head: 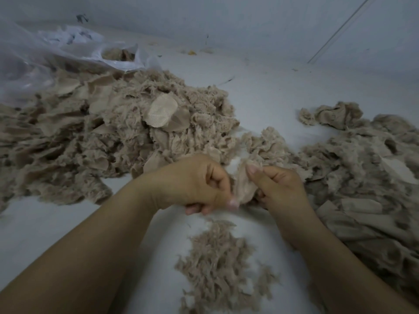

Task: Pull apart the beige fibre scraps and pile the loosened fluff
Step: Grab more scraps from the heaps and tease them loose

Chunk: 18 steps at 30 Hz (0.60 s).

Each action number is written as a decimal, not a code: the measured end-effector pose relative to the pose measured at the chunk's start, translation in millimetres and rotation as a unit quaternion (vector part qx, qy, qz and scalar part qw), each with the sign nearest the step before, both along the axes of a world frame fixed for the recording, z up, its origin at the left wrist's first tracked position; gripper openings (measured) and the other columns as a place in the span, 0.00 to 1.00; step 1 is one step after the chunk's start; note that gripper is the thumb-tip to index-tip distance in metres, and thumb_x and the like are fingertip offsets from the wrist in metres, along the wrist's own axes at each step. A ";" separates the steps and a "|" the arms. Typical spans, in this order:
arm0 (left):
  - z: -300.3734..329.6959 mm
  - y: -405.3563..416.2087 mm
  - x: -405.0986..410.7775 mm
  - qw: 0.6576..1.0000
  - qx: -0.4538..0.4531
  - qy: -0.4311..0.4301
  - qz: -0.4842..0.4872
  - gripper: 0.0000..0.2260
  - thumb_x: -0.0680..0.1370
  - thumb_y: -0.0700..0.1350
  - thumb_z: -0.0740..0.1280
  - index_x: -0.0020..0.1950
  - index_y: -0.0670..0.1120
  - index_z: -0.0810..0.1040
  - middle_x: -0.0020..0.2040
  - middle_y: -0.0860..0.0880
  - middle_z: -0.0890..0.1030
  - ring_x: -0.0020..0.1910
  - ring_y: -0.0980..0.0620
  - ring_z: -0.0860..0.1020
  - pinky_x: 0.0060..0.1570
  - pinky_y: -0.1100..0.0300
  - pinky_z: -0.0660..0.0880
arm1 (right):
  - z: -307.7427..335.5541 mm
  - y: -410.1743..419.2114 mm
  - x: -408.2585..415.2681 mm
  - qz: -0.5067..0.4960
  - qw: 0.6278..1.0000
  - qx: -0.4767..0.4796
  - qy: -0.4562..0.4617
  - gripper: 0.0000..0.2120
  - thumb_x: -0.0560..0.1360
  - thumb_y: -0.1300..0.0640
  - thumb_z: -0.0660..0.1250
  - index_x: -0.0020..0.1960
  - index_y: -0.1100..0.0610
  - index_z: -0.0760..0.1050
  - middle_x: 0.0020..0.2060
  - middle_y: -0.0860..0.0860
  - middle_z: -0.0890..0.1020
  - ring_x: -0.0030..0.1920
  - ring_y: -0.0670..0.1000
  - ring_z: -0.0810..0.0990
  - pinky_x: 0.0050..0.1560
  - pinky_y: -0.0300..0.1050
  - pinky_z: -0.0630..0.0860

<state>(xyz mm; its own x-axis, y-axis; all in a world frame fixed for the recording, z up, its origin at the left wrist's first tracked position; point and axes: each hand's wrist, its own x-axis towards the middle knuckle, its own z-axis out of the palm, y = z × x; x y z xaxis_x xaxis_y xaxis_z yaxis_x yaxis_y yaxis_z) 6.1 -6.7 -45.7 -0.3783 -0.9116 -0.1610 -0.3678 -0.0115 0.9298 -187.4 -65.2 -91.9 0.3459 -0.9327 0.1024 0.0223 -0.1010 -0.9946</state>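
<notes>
Centrally, left hand [199, 184], right hand [281, 186] pinching upright beige scrap [243, 184], long axis vertical

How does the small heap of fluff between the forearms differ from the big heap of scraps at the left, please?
The small heap of fluff is low, thin and made only of fine shredded strands; the big heap of scraps is tall, wide and full of whole woven pieces, among them a smooth oval patch. The fluff lies just below both hands; the scraps lie farther off, against a plastic bag. Both are beige and rest on the pale surface.
</notes>
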 end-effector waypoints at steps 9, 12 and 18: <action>-14.8 -15.2 -24.6 0.895 -0.087 0.124 0.420 0.15 0.78 0.37 0.68 0.31 0.48 0.78 0.22 0.49 0.74 0.17 0.53 0.68 0.19 0.65 0.63 | 0.3 -0.3 0.0 -0.001 1.000 0.005 -0.011 0.21 0.82 0.53 0.62 0.31 0.57 0.77 0.21 0.49 0.68 0.21 0.46 0.62 0.23 0.38 0.63; -16.4 -13.3 -2.4 0.815 -0.227 -0.079 0.528 0.09 0.76 0.39 0.68 0.38 0.47 0.75 0.27 0.51 0.73 0.24 0.53 0.70 0.25 0.60 0.67 | -1.3 -3.1 -1.9 -0.014 0.999 0.029 -0.020 0.19 0.83 0.55 0.60 0.38 0.60 0.80 0.23 0.49 0.68 0.22 0.46 0.62 0.24 0.39 0.62; -16.7 -3.1 -6.0 0.757 -0.343 -0.432 0.350 0.04 0.71 0.38 0.67 0.41 0.44 0.81 0.35 0.47 0.79 0.34 0.43 0.77 0.29 0.60 0.63 | -2.5 -3.8 -0.8 -0.019 0.999 0.045 -0.010 0.16 0.84 0.56 0.59 0.45 0.61 0.83 0.24 0.50 0.68 0.22 0.46 0.62 0.23 0.38 0.62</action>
<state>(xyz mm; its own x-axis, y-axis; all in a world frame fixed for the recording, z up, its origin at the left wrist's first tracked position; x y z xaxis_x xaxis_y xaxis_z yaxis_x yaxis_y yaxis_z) 0.2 -9.8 -62.4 0.2119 -0.8214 0.5295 -0.9694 -0.1078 0.2206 -188.2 -69.1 -94.5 0.3080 -0.9511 0.0246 0.0405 -0.0127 -0.9991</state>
